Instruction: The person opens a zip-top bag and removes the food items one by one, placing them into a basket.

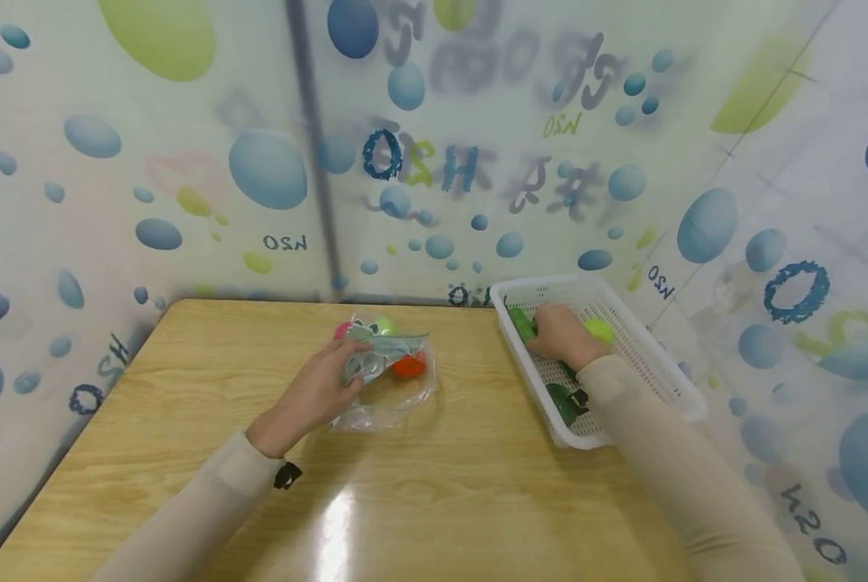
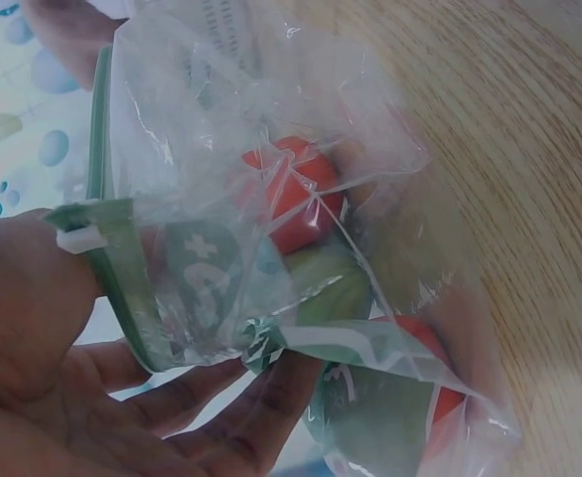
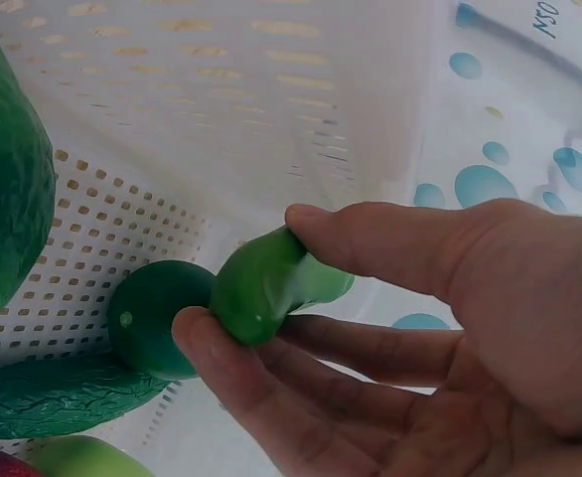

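Note:
My left hand point(image 1: 318, 396) holds the green-edged mouth of a clear zip bag point(image 2: 202, 109) on the table. Inside the bag lie a red-orange round piece point(image 2: 296, 194) and a green piece point(image 2: 331, 283); another red piece shows partly behind the green print. Over the white basket, my right hand point(image 1: 565, 333) pinches a curved, glossy green pepper point(image 3: 256, 288) between thumb and fingers. Below the pepper, a dark green round piece point(image 3: 157, 313) and a wrinkled green cucumber-like piece point(image 3: 63, 396) lie in the basket.
The white perforated basket point(image 1: 667, 384) stands at the table's right side. It also holds a yellow-green round piece point(image 1: 600, 330) and a large wrinkled green piece point(image 3: 8, 169). A patterned curtain point(image 1: 419, 226) hangs behind the wooden table point(image 1: 419, 509).

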`<state>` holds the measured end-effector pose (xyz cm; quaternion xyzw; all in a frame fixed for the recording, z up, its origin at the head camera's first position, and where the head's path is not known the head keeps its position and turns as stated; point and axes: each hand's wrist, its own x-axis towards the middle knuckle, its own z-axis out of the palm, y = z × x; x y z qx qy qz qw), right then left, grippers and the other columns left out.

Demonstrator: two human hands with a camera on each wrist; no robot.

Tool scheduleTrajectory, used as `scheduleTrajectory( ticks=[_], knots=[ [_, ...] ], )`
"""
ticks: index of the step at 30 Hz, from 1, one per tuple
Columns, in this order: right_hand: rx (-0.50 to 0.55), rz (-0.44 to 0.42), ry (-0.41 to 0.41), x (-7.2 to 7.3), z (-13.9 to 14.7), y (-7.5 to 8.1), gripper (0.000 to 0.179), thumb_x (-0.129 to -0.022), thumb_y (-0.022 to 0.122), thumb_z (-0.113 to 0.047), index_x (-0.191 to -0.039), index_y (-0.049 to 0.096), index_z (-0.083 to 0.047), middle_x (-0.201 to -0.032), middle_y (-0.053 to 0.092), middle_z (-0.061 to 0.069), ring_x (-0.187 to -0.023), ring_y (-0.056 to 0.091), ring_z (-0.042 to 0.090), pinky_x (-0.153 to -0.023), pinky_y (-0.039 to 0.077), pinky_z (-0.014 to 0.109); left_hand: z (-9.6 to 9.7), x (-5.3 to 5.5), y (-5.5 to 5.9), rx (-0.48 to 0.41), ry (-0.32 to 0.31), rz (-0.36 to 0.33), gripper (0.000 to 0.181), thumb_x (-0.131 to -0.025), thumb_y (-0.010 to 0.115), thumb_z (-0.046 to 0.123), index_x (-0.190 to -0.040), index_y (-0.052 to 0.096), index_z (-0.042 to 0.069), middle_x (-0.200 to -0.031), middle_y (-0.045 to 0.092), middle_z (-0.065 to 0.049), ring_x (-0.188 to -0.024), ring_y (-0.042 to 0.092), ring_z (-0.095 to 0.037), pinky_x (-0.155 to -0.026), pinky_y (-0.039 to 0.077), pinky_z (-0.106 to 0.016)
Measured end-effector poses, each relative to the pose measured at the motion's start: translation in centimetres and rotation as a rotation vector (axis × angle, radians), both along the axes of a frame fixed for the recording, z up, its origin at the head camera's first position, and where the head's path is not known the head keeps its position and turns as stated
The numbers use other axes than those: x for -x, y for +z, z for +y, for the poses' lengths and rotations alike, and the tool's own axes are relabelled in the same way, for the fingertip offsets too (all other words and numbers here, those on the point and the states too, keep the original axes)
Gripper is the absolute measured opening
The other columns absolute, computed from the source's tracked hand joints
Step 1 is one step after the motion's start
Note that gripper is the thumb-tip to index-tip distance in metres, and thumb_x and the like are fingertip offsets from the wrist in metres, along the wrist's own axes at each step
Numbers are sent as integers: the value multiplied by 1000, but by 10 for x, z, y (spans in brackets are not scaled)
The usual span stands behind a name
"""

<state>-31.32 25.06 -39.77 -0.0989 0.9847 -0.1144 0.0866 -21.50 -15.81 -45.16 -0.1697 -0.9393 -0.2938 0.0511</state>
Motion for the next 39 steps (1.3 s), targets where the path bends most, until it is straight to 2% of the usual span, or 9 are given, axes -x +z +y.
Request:
scheduleTrajectory(
  ticks=[5,12,16,18,20,22,24,31,39],
  knots=[
    [0,-11,-24,-2,-2,0,36,-103,78,-12,-74,57,-9,-67,54,3,-62,57,18,-58,43,26,0,0,0,-2,0,-7,51,-102,80,-1,-152,68,-2,-160,67,-32,-116,73,-36,-93,63,-51],
    [23,13,-10,-7,-3,3,46,-108,79,-19,-68,59,-10,-62,52,0,-57,52,14,-56,39,26,0,0,0,-1,2,-13,51,-102,80,-1,-152,68,-2,-160,67,-32,-114,73,-36,-90,64,-49],
    [31,112,7,-12,-8,6,26,-107,77,-18,-95,77,5,-82,74,15,-68,64,22,-64,55,35,1,-1,1,3,7,-15,50,-103,80,0,-152,68,-2,-160,67,-32,-121,74,-38,-95,66,-53],
    [29,163,3,-14,-11,8,30,-107,76,-16,-119,79,11,-109,83,26,-89,78,33,-83,67,44,1,-1,1,4,8,-16,50,-103,80,0,-152,68,-2,-160,67,-32,-123,74,-40,-97,66,-55],
    [25,202,0,-18,-17,11,40,-108,74,-16,-137,75,11,-135,81,31,-115,81,43,-105,67,55,1,-1,1,7,8,-12,50,-103,80,0,-152,68,-2,-160,67,-32,-125,74,-41,-100,66,-57],
    [26,230,-4,-22,-25,16,42,-110,75,-16,-143,73,10,-141,78,31,-129,77,47,-114,64,60,1,-1,1,9,7,-7,51,-103,80,0,-152,68,-2,-160,67,-32,-126,74,-41,-101,66,-58],
    [33,270,13,-29,-34,21,41,-111,77,-17,-143,74,8,-137,79,29,-129,76,46,-113,64,59,1,-1,1,8,5,1,51,-103,80,0,-152,68,-2,-159,68,-31,-128,74,-42,-102,66,-59],
    [160,426,224,-55,-70,28,26,-107,82,-12,-128,79,3,-121,81,22,-106,81,35,-91,71,49,2,-1,0,-17,-7,33,50,-103,78,-2,-152,67,-5,-154,71,-32,-138,72,-51,-114,63,-65],
    [248,417,564,-81,-119,16,21,-111,80,-13,-128,79,0,-119,80,16,-101,82,28,-88,71,38,4,0,-1,-14,8,30,53,-104,76,-1,-155,63,-9,-152,71,-36,-127,76,-45,-106,66,-62]
  ],
)
